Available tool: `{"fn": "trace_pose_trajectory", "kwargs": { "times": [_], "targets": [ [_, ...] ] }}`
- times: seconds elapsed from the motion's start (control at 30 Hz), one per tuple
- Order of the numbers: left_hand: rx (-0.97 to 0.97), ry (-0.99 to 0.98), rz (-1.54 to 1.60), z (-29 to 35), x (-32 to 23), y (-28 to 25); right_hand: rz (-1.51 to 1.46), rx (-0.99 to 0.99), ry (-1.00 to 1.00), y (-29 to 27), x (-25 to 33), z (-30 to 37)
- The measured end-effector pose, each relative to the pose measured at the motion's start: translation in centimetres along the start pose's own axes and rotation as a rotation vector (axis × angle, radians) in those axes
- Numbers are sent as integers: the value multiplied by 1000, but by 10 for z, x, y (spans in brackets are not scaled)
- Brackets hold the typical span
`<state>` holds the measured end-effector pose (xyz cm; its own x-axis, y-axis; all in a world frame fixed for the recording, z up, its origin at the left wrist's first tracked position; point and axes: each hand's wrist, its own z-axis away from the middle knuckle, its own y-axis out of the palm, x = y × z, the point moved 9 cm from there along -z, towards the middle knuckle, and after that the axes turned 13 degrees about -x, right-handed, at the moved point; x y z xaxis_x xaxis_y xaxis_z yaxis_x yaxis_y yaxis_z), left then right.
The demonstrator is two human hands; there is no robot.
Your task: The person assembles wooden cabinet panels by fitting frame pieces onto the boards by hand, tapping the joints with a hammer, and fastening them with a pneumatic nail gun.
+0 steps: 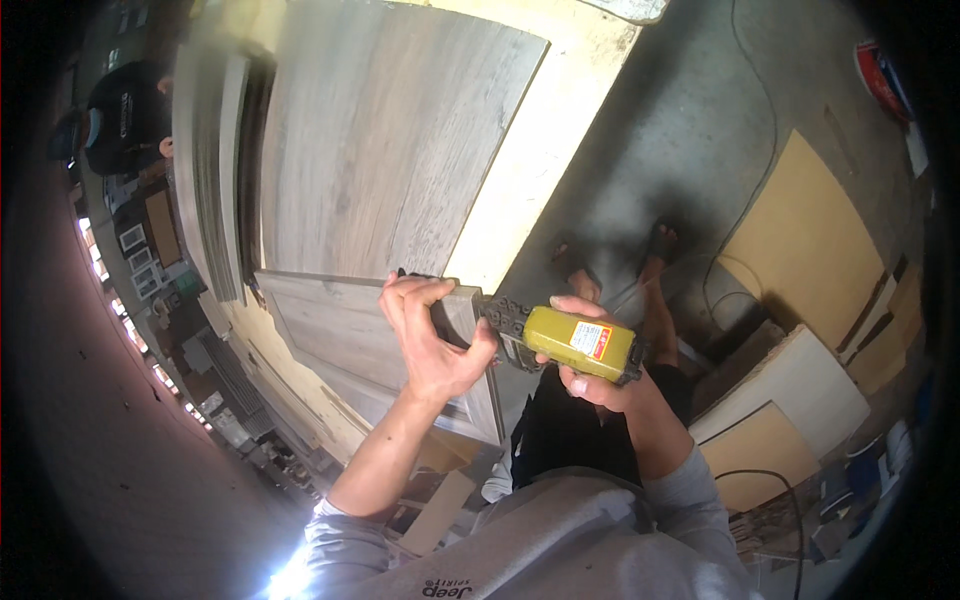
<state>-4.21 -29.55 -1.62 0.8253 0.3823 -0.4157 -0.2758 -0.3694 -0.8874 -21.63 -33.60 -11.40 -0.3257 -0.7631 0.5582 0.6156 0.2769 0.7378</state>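
Note:
My left hand (425,335) grips the corner of a grey wood-grain framed panel (340,315), its fingers over the top edge and its thumb reaching round toward the end edge. In my right hand (600,385) is a yellow-green power tool (565,340) with a red-and-white label and a black nose. That nose meets the panel's end edge close to my left thumb; exactly how it touches is hidden. Behind the panel a large grey wood-grain board (390,140) lies on a pale yellow worktop (535,170).
Stacked boards (220,150) line the worktop's left side. Far left is another person (125,115) in dark clothes. A cable (765,120) runs over the concrete floor (690,130). To the right lie a tan sheet (810,230) and white board offcuts (790,390). My feet are beside the worktop.

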Motion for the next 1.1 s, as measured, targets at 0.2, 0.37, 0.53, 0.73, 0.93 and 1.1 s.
{"fn": "trace_pose_trajectory", "kwargs": {
  "times": [0.2,0.37,0.53,0.73,0.93,1.1],
  "targets": [
    [-67,3,32,0,-7,-5,85,-73,59,-12,45,22],
    [-116,-14,24,7,-2,-15,432,-163,-36,-6,131,38],
    [-231,-243,82,50,5,-54,1045,-82,-351,84,229,6],
    [-583,-919,-36,223,35,-108,1782,360,-393,164,219,-117],
    [-556,-1657,1203,311,40,-8,2276,431,-916,257,162,-190],
    [-521,-1690,1274,267,12,24,1618,547,-922,275,114,-161]
  ]
}}
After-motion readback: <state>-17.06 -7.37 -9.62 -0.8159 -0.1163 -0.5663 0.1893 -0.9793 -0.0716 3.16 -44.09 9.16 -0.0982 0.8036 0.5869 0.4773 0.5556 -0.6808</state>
